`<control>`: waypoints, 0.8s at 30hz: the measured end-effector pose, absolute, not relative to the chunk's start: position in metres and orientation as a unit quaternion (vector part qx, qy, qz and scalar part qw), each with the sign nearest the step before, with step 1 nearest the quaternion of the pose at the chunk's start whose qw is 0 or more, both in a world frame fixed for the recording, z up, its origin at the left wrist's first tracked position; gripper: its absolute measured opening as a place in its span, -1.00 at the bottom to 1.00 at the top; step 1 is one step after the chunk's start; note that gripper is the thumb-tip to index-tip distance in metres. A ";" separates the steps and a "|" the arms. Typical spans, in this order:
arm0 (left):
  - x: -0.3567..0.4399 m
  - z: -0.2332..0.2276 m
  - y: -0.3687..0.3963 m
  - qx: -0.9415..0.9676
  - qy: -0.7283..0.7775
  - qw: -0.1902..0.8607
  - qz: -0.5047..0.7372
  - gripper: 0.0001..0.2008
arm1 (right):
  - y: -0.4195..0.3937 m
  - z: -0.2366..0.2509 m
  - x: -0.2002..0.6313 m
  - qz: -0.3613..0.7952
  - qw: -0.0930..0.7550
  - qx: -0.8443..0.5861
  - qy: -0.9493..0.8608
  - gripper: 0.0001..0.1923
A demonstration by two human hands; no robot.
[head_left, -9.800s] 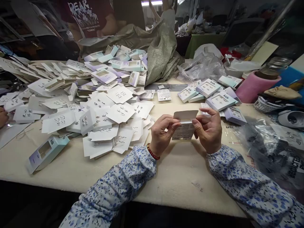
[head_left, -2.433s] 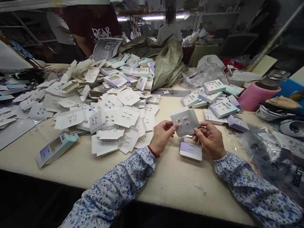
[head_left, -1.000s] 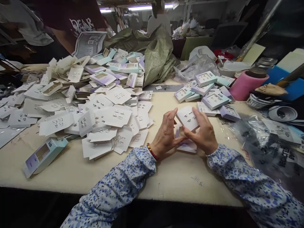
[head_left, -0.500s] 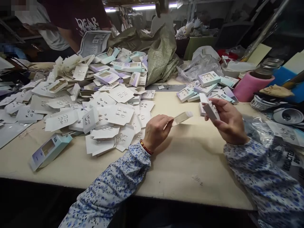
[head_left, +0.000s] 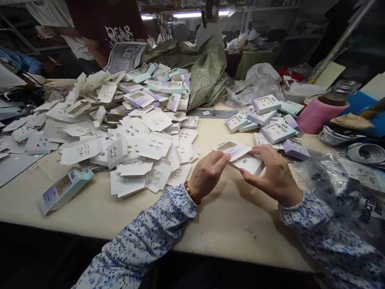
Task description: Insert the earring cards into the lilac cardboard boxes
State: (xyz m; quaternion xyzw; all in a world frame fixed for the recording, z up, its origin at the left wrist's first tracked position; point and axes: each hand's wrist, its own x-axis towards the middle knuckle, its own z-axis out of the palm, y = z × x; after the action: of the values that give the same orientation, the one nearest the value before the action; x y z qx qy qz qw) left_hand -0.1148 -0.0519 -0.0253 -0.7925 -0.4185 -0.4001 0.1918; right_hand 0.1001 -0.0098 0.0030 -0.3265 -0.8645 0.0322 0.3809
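My left hand (head_left: 208,174) is closed on a small windowed box (head_left: 240,149) in white and lilac, pinching its near edge. In my right hand (head_left: 274,174) is a folded white earring card (head_left: 248,162) with small metal earrings on its face, held between thumb and fingers. The card lies under and against the box, so the two overlap in front of me just above the table. How far the card reaches into the box is hidden. A heap of white earring cards (head_left: 155,145) lies left of my left hand.
Several packed boxes (head_left: 277,131) marked "kids" are piled beyond my right hand. One box (head_left: 64,188) lies alone at the front left. Behind the cards are more boxes and a green woven sack (head_left: 207,76). A pink roll (head_left: 320,114) stands at right; a person (head_left: 108,32) stands opposite.
My hands have come together, bringing the box and the earring card into contact. A packed box now rests on the right-hand pile near where my right hand was.
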 end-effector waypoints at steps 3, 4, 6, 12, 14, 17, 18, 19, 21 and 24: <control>-0.112 -0.025 -0.052 -0.791 -0.417 0.199 -0.400 -0.79 | -0.014 -0.003 0.096 0.020 0.396 -0.349 -0.849 -0.60; -0.111 -0.024 -0.052 -0.792 -0.418 0.199 -0.398 -0.79 | -0.014 -0.004 0.094 0.019 0.398 -0.355 -0.846 -0.59; -0.107 -0.024 -0.054 -0.799 -0.414 0.194 -0.391 -0.79 | -0.016 -0.008 0.091 0.020 0.402 -0.370 -0.838 -0.57; -0.100 -0.025 -0.056 -0.795 -0.407 0.126 -0.433 -0.83 | -0.012 -0.014 0.089 0.160 0.411 -0.394 -0.807 -0.31; -0.104 -0.022 -0.056 -0.767 -0.410 0.069 -0.489 -0.85 | -0.008 -0.011 0.093 0.275 0.423 -0.375 -0.778 -0.34; -0.111 -0.013 -0.058 -0.735 -0.400 -0.040 -0.546 -0.86 | -0.003 -0.007 0.095 0.413 0.450 -0.341 -0.715 -0.48; -0.112 -0.010 -0.059 -0.727 -0.397 -0.080 -0.555 -0.87 | -0.003 -0.007 0.094 0.443 0.448 -0.338 -0.699 -0.49; -0.113 -0.008 -0.059 -0.717 -0.394 -0.125 -0.561 -0.88 | -0.003 -0.008 0.092 0.470 0.436 -0.341 -0.687 -0.51; -0.115 -0.006 -0.059 -0.679 -0.398 -0.219 -0.576 -0.91 | -0.004 -0.011 0.087 0.521 0.400 -0.352 -0.667 -0.56; -0.114 -0.009 -0.057 -0.616 -0.407 -0.313 -0.598 -0.93 | -0.008 -0.014 0.079 0.568 0.381 -0.365 -0.632 -0.57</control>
State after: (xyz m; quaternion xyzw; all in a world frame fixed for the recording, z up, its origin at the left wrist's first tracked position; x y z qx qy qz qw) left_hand -0.1135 -0.0573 -0.0094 -0.6156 -0.4070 -0.5981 -0.3125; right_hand 0.0790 -0.0077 -0.0143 -0.3648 -0.6317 0.5683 0.3806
